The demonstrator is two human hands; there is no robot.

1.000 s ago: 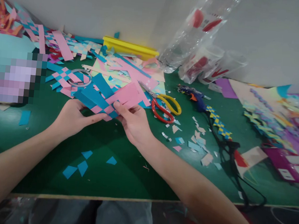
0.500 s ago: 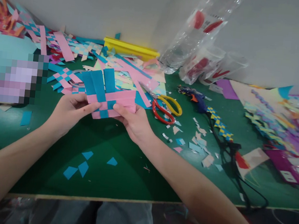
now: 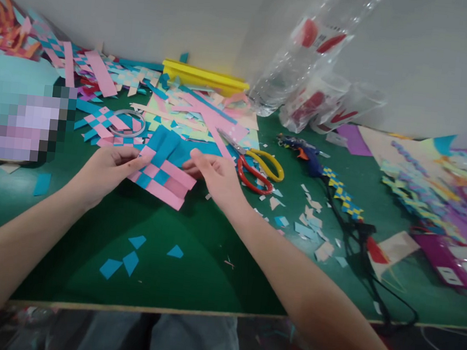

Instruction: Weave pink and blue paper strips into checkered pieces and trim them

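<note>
My left hand (image 3: 112, 170) pinches the left edge of a woven paper piece (image 3: 159, 176), thumb on top. Pink and blue strips cross in a checkered patch on it, with blue ends pointing away and pink ends pointing right. Off its right side, my right hand (image 3: 217, 176) is open, the thumb apart from the curled fingers, with no paper visible in it. Scissors (image 3: 259, 169) with one red and one yellow handle lie just beyond the right hand. Behind the woven piece are a round metal ring (image 3: 128, 123) and another woven pink and blue piece (image 3: 100, 120).
Paper strips and scraps (image 3: 198, 111) pile up at the back beside a yellow tray-like bar (image 3: 205, 77). Plastic-wrapped cups (image 3: 317, 98) lean on the wall. A glue gun (image 3: 311, 158) trails a black cord at right. Blue scraps (image 3: 130, 263) lie near the table's front edge (image 3: 154, 310).
My right hand has let go of the woven paper and opened. The piece has tilted, its pink ends now dropping toward the lower right, while my left hand keeps its hold.
</note>
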